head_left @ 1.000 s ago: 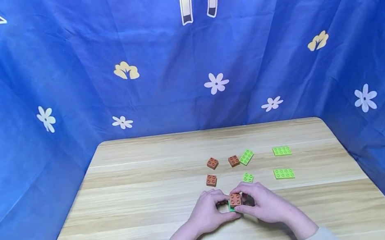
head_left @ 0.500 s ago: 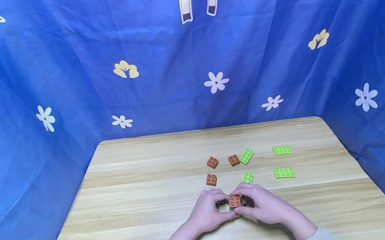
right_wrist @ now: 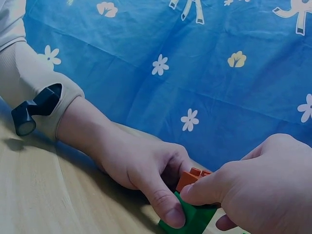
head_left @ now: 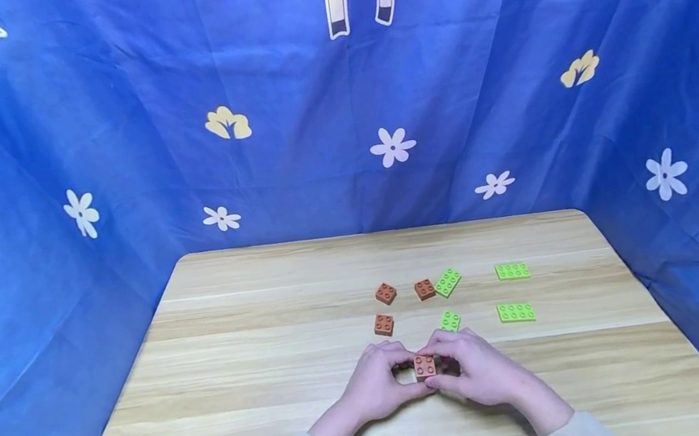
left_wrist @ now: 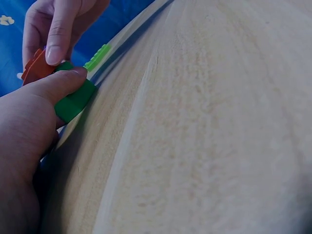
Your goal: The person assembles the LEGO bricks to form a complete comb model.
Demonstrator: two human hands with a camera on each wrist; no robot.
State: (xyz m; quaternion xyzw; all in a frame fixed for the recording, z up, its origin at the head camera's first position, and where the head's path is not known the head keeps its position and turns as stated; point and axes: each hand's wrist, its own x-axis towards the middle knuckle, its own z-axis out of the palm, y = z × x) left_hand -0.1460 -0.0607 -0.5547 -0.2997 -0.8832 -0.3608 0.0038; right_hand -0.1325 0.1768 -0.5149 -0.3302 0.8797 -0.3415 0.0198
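Observation:
Near the table's front, both hands meet around a small stack. My left hand [head_left: 377, 385] grips a darker green toy building brick [left_wrist: 77, 101], thumb along its near side. With thumb and fingers, my right hand [head_left: 474, 371] pinches a brown 2x2 brick [head_left: 424, 366] over the green one. From above, the brown brick covers the green one. In the right wrist view, the brown brick [right_wrist: 187, 180] sits right at the green brick's top, partly hidden by the right thumb.
Behind the hands lie three loose brown bricks, one of them the front-left brick [head_left: 383, 324]. Several light green plates lie to the right, including a small plate [head_left: 451, 320] close behind the right hand and a long plate [head_left: 516, 312]. A blue patterned curtain [head_left: 316, 178] surrounds the wooden table [head_left: 245, 384].
The brown brick has shifted slightly left with the right fingers and now hides the green brick in the head view. The left hand has stayed almost still.

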